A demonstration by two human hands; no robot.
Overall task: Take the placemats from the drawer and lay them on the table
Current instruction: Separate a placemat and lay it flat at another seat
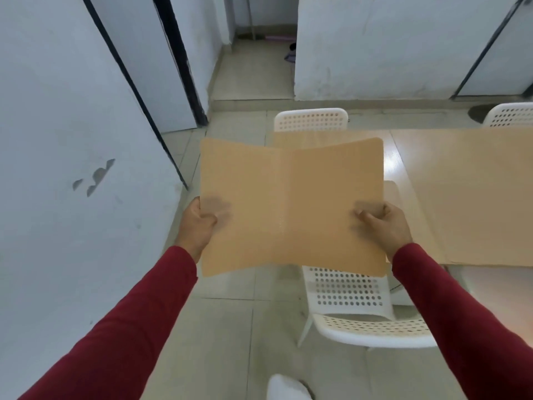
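Observation:
A tan placemat [291,209] hangs in the air in front of me, sagging along a crease down its middle. My left hand [199,223] grips its left edge, thumb on top. My right hand [386,223] grips its right edge the same way. The mat is held over the floor and a white chair, just left of the table [401,157]. A second tan placemat [476,197] lies flat on the table to the right. Another tan mat edge [305,140] shows on the table behind the held one. The drawer is not in view.
A white perforated chair [360,310] stands below the held mat at the table's near side. Another white chair [311,119] stands at the far side, and a third [510,114] at the far right. A white wall [72,168] runs along my left. Tiled floor lies below.

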